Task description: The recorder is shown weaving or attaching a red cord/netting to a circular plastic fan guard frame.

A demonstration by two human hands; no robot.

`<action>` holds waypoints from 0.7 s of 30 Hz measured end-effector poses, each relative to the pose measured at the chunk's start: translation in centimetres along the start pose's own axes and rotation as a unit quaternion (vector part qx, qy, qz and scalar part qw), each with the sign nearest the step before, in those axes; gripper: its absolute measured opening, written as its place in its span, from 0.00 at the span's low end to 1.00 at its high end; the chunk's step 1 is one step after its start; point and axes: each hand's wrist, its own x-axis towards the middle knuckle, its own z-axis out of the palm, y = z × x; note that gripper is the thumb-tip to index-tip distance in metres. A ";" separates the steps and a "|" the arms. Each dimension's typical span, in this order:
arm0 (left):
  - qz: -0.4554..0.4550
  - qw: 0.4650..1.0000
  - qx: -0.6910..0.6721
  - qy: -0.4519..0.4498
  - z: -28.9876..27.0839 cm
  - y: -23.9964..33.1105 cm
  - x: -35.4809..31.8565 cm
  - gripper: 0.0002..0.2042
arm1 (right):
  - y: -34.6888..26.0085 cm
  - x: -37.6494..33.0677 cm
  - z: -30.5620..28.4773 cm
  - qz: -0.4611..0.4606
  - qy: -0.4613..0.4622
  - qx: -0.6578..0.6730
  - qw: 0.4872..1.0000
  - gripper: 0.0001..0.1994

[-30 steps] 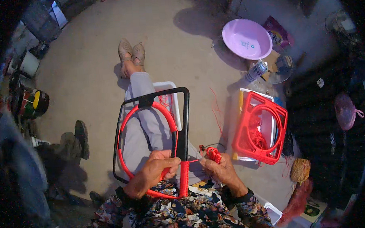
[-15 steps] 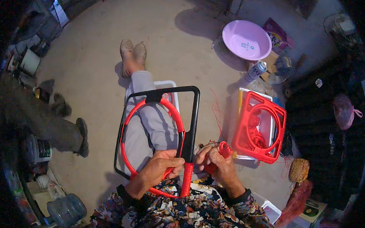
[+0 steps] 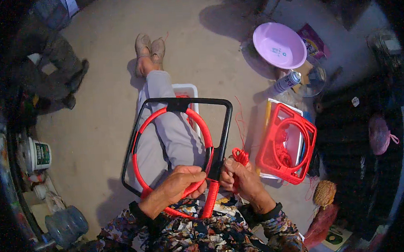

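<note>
A black rectangular frame (image 3: 228, 125) with a round inner ring (image 3: 205, 128) rests over my lap. Red cord wraps most of the ring and the frame's near right bar (image 3: 211, 200); black stretches still show on the ring's right side and along the outer frame. My left hand (image 3: 183, 183) is closed around the ring's lower right, its thumb and finger pinched close to the cord. Just beyond the wrapped bar, my right hand (image 3: 241, 178) grips a looped bundle of red cord (image 3: 240, 156), whose loops stick up above the fist. A short strand crosses the ring near my left fingertips.
At right, a red-wrapped frame (image 3: 264, 148) lies on a white bin with red cord inside. Beyond stand a spray can (image 3: 288, 81) and a lilac basin (image 3: 277, 46). A white tray (image 3: 190, 89) sits beside my legs. At left are another person's legs (image 3: 57, 71), a bucket (image 3: 41, 153) and a water jug (image 3: 66, 224).
My right hand has closed into a fist around the cord bundle, whose loops now point upward. My left hand keeps its hold. The other person at left has moved farther away.
</note>
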 end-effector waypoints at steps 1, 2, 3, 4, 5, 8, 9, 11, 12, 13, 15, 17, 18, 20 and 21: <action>-0.003 1.000 -0.007 0.006 -0.2 -0.1 -0.1 0.12 | -0.2 -0.1 0.2 0.004 0.006 -0.012 1.000 0.15; -0.005 1.000 -0.013 0.010 -0.3 -0.1 -0.1 0.12 | -0.4 -0.2 0.4 0.006 0.013 -0.024 1.000 0.15; -0.004 1.000 -0.019 0.013 -0.3 -0.1 -0.2 0.13 | -0.6 -0.3 0.5 0.008 0.012 -0.021 1.000 0.15; -0.003 1.000 -0.025 0.015 -0.3 0.0 -0.2 0.14 | -0.7 -0.3 0.6 0.009 0.011 -0.017 1.000 0.15; -0.002 0.999 -0.031 0.019 -0.3 0.1 -0.3 0.14 | -0.7 -0.2 0.7 0.010 0.008 -0.013 1.000 0.15; 0.006 0.999 -0.048 0.006 -0.3 0.2 -0.4 0.14 | -0.8 -0.1 0.6 0.018 0.008 -0.022 1.000 0.15; 0.008 0.998 -0.055 0.005 -0.4 0.2 -0.4 0.14 | -0.9 -0.1 0.6 0.020 0.006 -0.023 1.000 0.15; 0.010 0.998 -0.068 0.003 -0.5 0.1 -0.4 0.13 | -0.9 0.0 0.6 0.023 0.004 -0.023 0.999 0.14; 0.009 0.998 -0.068 0.009 -0.4 0.1 -0.4 0.13 | -0.9 -0.1 0.6 0.025 0.008 -0.026 0.999 0.14; 0.008 0.998 -0.068 0.014 -0.3 0.1 -0.4 0.12 | -0.9 -0.1 0.6 0.026 0.012 -0.029 0.999 0.15; 0.003 0.998 -0.055 0.018 -0.3 0.2 -0.3 0.11 | -0.9 -0.1 0.5 0.027 0.011 -0.039 0.999 0.15; -0.003 1.000 -0.026 0.015 -0.3 0.2 -0.3 0.11 | -0.8 -0.1 0.1 0.024 0.001 -0.051 0.998 0.15; -0.001 1.000 -0.022 0.013 -0.5 0.0 -0.2 0.10 | -0.7 -0.1 0.0 0.030 0.005 -0.041 0.999 0.15; 0.001 1.000 -0.013 0.009 -0.8 -0.4 0.0 0.10 | -0.6 -0.2 -0.1 0.040 0.011 -0.023 0.999 0.15; 0.003 1.000 -0.010 0.012 -0.8 -0.4 -0.1 0.10 | -0.6 -0.4 -0.2 0.023 0.009 -0.014 1.000 0.15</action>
